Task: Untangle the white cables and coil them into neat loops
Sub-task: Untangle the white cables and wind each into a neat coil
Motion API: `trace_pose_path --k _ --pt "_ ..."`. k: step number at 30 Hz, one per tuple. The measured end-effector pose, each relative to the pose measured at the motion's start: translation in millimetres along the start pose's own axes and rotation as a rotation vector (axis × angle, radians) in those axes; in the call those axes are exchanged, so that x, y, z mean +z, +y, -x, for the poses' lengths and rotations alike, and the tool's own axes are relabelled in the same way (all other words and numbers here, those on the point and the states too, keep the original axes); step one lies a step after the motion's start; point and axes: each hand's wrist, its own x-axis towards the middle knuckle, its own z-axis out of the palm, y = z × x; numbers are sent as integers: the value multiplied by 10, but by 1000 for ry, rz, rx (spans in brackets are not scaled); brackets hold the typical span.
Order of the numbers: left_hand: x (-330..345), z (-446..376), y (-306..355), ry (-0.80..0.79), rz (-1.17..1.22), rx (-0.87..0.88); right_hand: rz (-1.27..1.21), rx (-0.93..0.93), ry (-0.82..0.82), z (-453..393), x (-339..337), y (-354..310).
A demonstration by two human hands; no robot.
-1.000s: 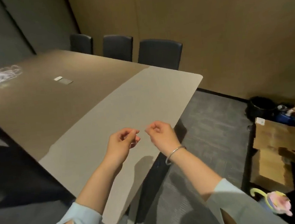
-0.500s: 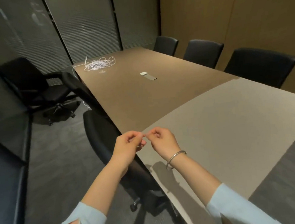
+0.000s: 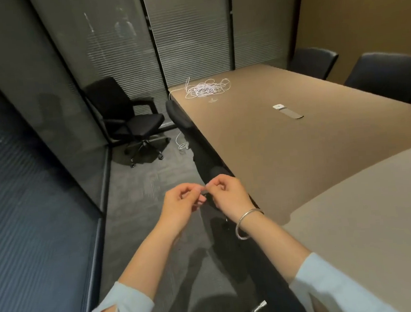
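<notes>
White cables point(image 3: 206, 88) are seen in a tangled heap on the far corner of the brown surface point(image 3: 286, 148), well apart from both hands. One strand point(image 3: 180, 143) hangs off the edge toward the floor beside a black chair back point(image 3: 181, 118). The left hand point(image 3: 181, 205) and right hand point(image 3: 228, 196) are held together in the air, in front of the near edge of the surface, fingertips meeting. The grip of each hand is curled as in a pinch; something small and pale may be held between the fingertips, but it is too small to identify. A silver bangle point(image 3: 246, 224) is worn on the right wrist. A small flat device point(image 3: 287, 111) lies mid-surface. A black office chair point(image 3: 131, 120) stands by the glass wall.
</notes>
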Motion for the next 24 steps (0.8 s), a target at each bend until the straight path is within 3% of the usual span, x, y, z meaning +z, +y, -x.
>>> trace_pose_path --k 24 --pt "-1931 -4118 -79 169 -7 -52 14 -5 -219 -4139 2199 -528"
